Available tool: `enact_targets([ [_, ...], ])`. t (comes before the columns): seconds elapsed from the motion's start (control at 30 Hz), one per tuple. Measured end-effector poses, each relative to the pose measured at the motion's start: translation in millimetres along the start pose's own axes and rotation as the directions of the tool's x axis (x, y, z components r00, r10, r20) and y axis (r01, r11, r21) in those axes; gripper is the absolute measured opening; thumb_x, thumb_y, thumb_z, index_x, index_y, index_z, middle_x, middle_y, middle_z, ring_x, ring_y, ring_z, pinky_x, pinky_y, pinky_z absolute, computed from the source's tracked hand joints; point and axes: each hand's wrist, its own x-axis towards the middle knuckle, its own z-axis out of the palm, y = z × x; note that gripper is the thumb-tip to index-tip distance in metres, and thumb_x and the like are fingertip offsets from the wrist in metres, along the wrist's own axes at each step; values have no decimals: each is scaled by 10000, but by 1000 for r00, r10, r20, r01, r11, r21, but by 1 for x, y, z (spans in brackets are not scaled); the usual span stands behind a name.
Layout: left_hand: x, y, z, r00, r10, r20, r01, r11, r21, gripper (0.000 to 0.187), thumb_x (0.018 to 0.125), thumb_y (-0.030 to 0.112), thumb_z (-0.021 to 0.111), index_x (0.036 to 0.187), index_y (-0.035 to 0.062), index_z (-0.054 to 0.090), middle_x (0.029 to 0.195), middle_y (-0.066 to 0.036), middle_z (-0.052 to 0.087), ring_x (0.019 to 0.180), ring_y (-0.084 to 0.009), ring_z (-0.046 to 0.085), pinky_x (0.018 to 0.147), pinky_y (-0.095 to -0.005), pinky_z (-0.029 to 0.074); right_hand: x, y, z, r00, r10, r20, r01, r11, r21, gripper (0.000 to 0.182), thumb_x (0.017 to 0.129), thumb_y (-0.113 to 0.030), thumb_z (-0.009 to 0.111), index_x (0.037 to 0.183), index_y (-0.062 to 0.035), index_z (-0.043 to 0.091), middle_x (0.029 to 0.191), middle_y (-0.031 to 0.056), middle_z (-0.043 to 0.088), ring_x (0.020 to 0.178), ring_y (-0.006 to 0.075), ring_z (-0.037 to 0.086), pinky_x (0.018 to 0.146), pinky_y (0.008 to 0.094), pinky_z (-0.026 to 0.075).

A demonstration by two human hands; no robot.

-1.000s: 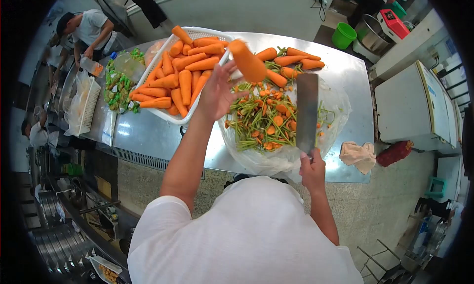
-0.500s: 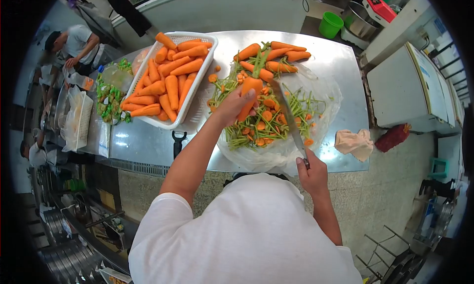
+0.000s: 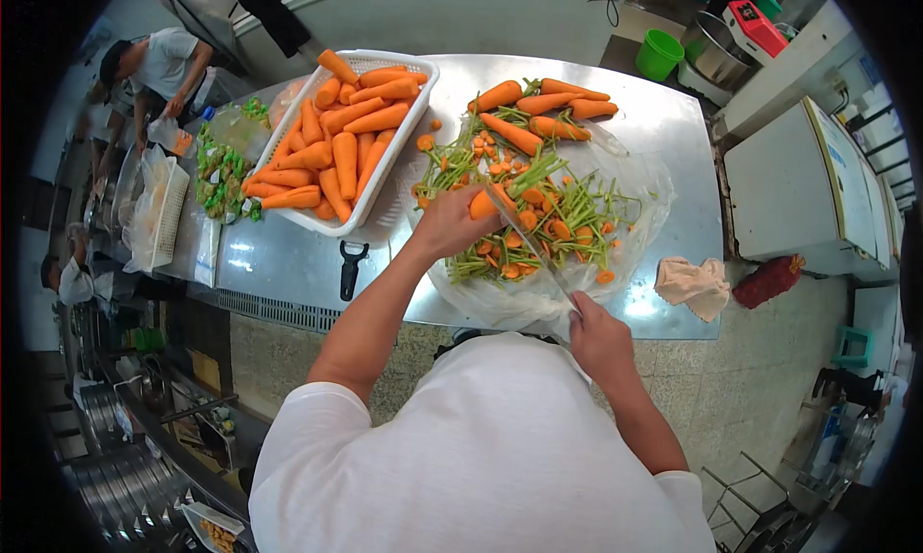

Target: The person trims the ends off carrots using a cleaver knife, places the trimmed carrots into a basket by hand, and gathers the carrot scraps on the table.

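**Knife at the carrot's leafy end, both hands busy**

So the steel table (image 3: 279, 260) is carrying everything. A white basket (image 3: 338, 229) of carrots is sitting on my left, and a heap of stems and orange cut ends (image 3: 582, 207) is spreading over clear plastic (image 3: 644, 202) in front. My right grip (image 3: 601, 337) is clenching the knife (image 3: 544, 262); my left grip (image 3: 457, 224) is holding one carrot (image 3: 486, 204) over the heap. Looks like I'm mid-cut, which is calling for steady pressure, left fingertips clear.

no readable text, labels, numbers or signs
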Motion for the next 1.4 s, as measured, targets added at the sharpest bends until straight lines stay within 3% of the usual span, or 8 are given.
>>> enact_targets([
  [0.3,-20,-8,-14,931,14,-365,58,981,187,651,793,626,735,1120,65,690,925,-200,728,889,-392,714,748,-471,561,89,-4,48,992,55,117,-78,975,206,259,983,-248,590,1119,-27,589,835,256,680,791,455,653,726,533,511],
  [0.4,3,-30,-83,841,3,-541,175,945,278,654,827,627,714,1144,58,648,932,-194,728,875,-416,706,731,-486,557,60,10,37,950,172,260,-258,902,346,285,980,-251,605,1144,-19,601,743,204,648,688,366,655,648,460,496],
  [0.47,25,-51,-135,764,-71,-641,329,898,293,652,834,586,730,1177,41,619,981,-207,724,912,-419,699,778,-499,549,37,34,54,957,227,178,-288,801,525,207,997,-210,609,1111,-38,601,583,10,509,475,89,488,449,289,382],
  [0.6,77,-130,-214,698,279,-660,294,728,619,631,872,459,723,1325,51,562,1284,-211,635,1172,-367,622,984,-494,498,15,35,40,891,392,231,-451,697,558,180,1001,-192,592,1090,-36,596,604,-9,512,458,80,477,419,270,370],
  [0.67,90,-120,-219,757,35,-652,498,616,611,592,882,409,709,1357,82,577,1319,-189,614,1214,-364,592,1032,-480,480,9,32,34,904,398,158,-401,656,640,180,1007,-203,594,1058,-31,578,610,-6,498,446,80,459,406,264,364],
  [0.8,139,-97,-156,842,263,-472,144,733,665,464,872,364,712,1231,71,681,1211,-209,666,1140,-380,625,1000,-473,492,-2,44,22,864,475,169,-460,606,649,175,1015,-211,588,1013,-38,557,610,-6,484,441,78,452,398,262,354],
  [1.03,228,-40,12,977,214,15,-201,890,410,257,911,255,661,1029,38,733,1025,-197,712,987,-370,668,903,-468,518,-19,70,4,770,616,166,-555,518,651,178,1016,-214,584,954,-55,536,620,-5,489,452,84,465,411,257,361],
  [1.4,323,-30,124,981,190,-44,-144,857,494,319,937,258,613,1139,22,683,1069,-188,697,1062,-361,655,934,-467,520,-72,81,-20,653,744,138,-592,389,705,133,994,-148,595,1070,-39,585,641,-13,517,471,76,489,431,250,392],
])
